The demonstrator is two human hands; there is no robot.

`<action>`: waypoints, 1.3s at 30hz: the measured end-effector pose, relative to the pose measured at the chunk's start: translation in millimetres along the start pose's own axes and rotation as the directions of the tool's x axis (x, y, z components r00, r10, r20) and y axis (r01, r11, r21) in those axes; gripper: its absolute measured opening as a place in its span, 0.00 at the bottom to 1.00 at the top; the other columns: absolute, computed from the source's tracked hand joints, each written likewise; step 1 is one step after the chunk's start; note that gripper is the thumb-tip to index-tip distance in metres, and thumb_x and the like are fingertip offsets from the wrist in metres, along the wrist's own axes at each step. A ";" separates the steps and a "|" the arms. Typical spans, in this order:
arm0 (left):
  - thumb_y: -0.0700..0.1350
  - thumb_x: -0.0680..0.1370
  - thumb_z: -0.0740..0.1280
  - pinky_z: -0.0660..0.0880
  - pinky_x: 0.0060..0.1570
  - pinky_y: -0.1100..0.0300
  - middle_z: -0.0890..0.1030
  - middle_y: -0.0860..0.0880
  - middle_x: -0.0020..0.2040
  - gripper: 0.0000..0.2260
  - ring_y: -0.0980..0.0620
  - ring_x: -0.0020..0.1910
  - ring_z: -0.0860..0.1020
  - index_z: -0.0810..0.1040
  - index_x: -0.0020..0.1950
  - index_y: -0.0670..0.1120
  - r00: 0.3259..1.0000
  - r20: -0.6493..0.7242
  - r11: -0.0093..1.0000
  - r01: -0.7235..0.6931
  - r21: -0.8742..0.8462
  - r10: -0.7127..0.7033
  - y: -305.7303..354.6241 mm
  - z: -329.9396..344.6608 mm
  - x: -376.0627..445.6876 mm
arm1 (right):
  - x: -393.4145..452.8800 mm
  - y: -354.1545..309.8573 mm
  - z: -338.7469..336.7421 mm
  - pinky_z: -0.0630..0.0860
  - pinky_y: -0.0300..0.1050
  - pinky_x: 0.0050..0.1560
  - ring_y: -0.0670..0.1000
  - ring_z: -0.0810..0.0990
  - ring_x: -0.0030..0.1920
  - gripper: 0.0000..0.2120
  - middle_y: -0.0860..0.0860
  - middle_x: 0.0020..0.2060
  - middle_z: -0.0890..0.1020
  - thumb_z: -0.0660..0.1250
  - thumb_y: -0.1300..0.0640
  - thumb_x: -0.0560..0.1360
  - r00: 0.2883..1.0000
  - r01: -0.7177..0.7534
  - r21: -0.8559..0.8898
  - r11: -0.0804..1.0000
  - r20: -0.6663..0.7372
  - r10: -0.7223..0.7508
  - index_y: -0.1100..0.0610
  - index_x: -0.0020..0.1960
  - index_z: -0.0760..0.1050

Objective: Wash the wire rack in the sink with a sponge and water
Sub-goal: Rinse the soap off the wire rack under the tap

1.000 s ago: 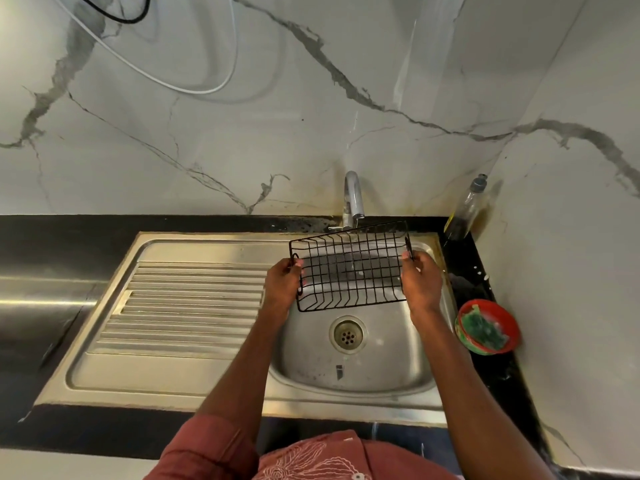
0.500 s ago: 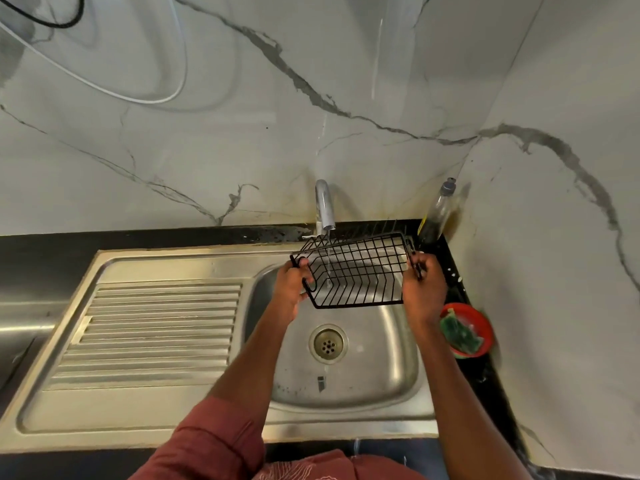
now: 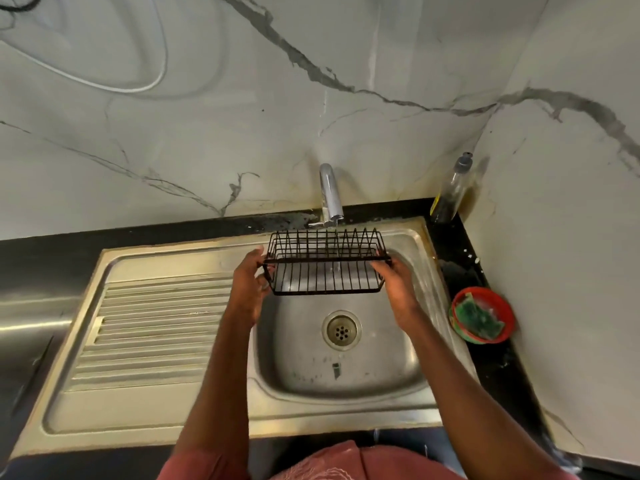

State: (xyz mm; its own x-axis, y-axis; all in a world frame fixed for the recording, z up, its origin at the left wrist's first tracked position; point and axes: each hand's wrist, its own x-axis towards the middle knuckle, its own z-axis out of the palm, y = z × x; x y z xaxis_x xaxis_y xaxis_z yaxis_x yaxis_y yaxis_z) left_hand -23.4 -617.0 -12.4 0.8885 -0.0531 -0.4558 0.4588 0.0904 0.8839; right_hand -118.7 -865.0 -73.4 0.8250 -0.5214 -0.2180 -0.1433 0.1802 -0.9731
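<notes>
Rack shift: wire rack [image 3: 327, 268] had tipped level under tap [image 3: 331, 194] stream.
Hands: left hand [image 3: 247, 289], right hand [image 3: 398, 287] gripped its ends.
Remaining: sponge [image 3: 479, 317] unused; scrubbing pending.

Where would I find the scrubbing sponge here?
Start at the steel sink basin and look right, onto the black countertop by the marble wall. A small red bowl sits there; the green sponge lies inside it, the only green thing around.
</notes>
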 end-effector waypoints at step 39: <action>0.69 0.74 0.70 0.72 0.64 0.41 0.75 0.50 0.29 0.28 0.50 0.34 0.73 0.71 0.29 0.48 0.965 -0.186 0.623 0.030 0.782 0.187 7.2 13.5 22.8 | 80.3 -38.0 113.5 0.81 0.50 0.55 0.48 0.82 0.48 0.07 0.51 0.47 0.84 0.70 0.65 0.76 0.870 0.454 -0.741 0.495 0.488 -0.067 0.54 0.49 0.81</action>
State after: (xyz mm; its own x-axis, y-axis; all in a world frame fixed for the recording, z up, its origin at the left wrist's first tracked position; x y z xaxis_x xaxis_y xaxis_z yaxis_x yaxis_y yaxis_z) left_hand 0.1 -630.9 -15.1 0.9439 0.1502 -0.2942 0.3078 -0.7230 0.6184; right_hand 15.1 -819.1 -45.5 0.9943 -0.0588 -0.0886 -0.1019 -0.7653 -0.6355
